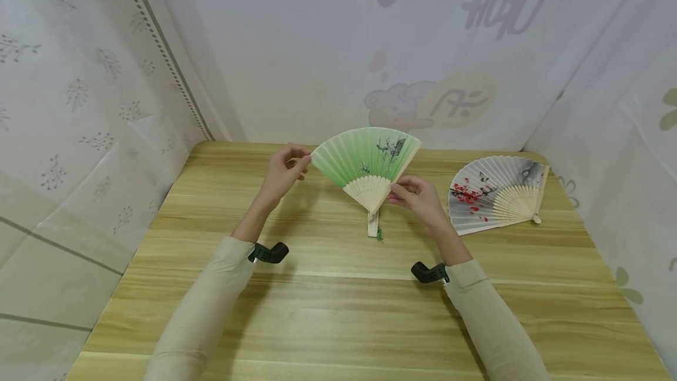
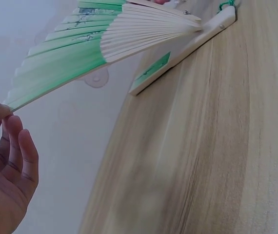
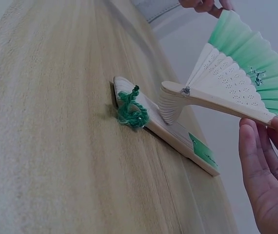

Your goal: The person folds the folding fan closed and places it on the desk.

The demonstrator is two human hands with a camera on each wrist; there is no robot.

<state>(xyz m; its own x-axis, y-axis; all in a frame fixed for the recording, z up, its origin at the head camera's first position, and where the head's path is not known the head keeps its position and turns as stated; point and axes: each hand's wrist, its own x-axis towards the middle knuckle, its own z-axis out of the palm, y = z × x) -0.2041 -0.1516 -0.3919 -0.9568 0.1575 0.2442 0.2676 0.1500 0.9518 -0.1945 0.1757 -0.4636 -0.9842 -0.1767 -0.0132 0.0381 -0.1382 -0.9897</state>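
Observation:
Both hands hold a partly spread green folding fan (image 1: 357,157) with pale pierced ribs and a dark branch print, raised above the table. My left hand (image 1: 284,174) pinches its left upper corner between thumb and fingertips. On the other side my right hand (image 1: 420,197) pinches the fan's right outer stick; in the right wrist view thumb and fingers (image 3: 263,170) meet on that stick. A folded green fan (image 3: 178,136) with a green tassel (image 3: 131,109) lies on the table beneath the held one, mostly hidden behind it in the head view.
A spread grey folding fan (image 1: 476,193) with red blossoms lies on the right of the wooden table (image 1: 328,322), close to my right hand. Printed cloth (image 1: 296,57) hangs behind the far edge and along both sides. Each wrist wears a black mount (image 1: 271,253).

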